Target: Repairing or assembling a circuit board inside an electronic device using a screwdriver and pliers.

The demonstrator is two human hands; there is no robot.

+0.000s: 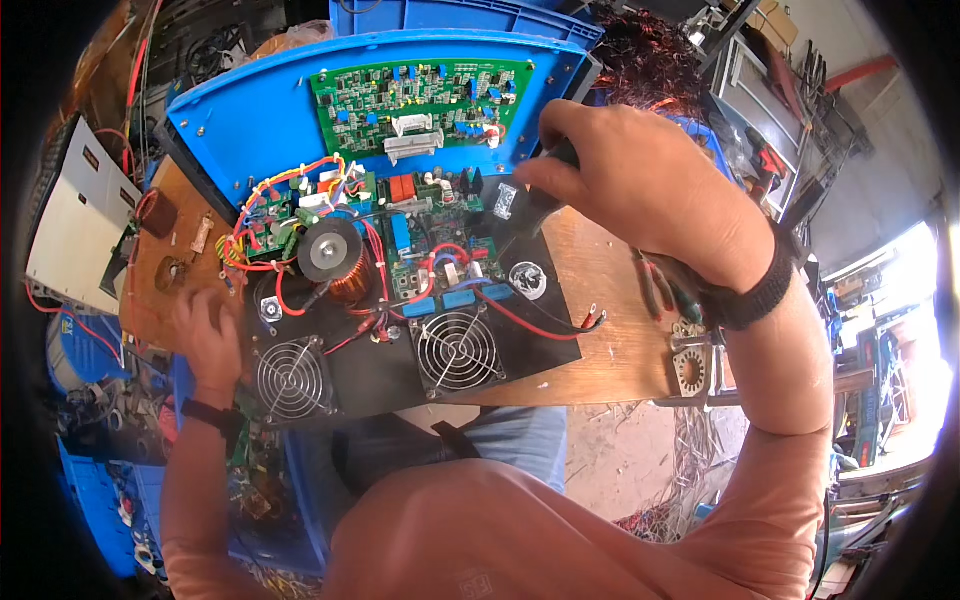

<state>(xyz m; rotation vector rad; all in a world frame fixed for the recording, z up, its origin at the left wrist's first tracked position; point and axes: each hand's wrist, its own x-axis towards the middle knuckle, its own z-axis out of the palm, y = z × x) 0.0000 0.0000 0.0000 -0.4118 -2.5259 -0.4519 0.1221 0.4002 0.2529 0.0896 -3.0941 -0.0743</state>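
Note:
A black chassis plate (pixel 370 378) lies on the bench, carrying circuit boards, wires and two round fan grilles. Its blue panel (pixel 260 110) stands upright behind, with a green circuit board (pixel 420 100) mounted on it. My right hand (pixel 625 165) is closed around a dark-handled tool (pixel 564 153) above the plate's right side; the tool's lower part is blurred and its kind is unclear. By the plate's left edge is my left hand (pixel 208 340), slightly blurred, its fingers apart and nothing visible in them. A copper-wound toroidal coil (pixel 347 285) sits between the boards.
Pliers (pixel 655 290) and a slotted metal plate (pixel 690 370) lie on the wooden bench (pixel 610 345) at right. Red and black leads with ring terminals (pixel 592 318) reach past the plate's edge. A white panel (pixel 80 220) stands at left; tangled wire (pixel 650 65) is heaped behind.

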